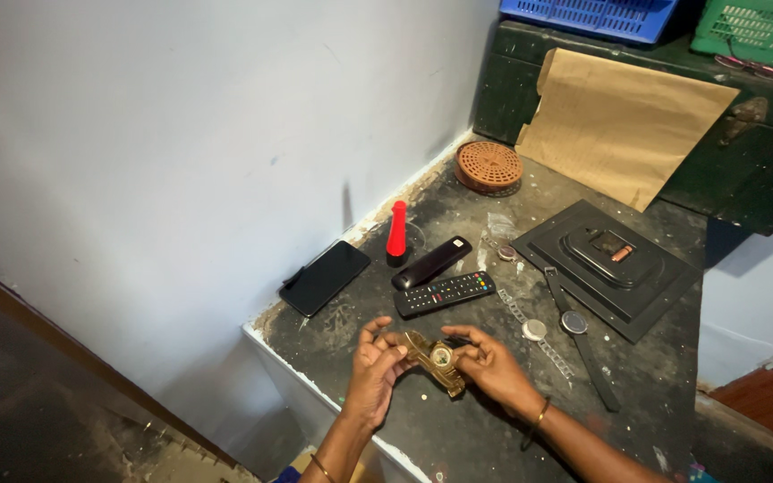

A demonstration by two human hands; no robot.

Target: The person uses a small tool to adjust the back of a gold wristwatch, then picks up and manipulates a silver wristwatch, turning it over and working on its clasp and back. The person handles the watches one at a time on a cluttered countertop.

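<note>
Hands: left hand (376,360) and right hand (492,360) meet over the near part of a dark, worn tabletop (458,429), a thin bangle on each wrist.
Gold watch: a gold-coloured wristwatch (436,358) sits between the two hands, its band running diagonally, just above the tabletop.
Left hand: fingers curled and pinched on the upper end of the gold band.
Right hand: fingers closed around the watch from the other side, thumb near the case.
Behind the hands: a black remote control with coloured buttons (445,292) lies beside a plain black remote (431,261); a red torch (396,231) stands upright close to the wall, and a black phone (325,277) lies face up to its left.
To the right: a silver metal-band watch (534,329) and a black-strap watch (576,326) lie stretched out side by side, next to a black square clock back (606,268) with a battery in its slot.
Far corner: a round brown perforated cover (488,166) rests near a brown paper envelope (619,125) leaning on a dark green box (744,170); a blue crate (588,15) and a green crate (753,31) sit on top.
</note>
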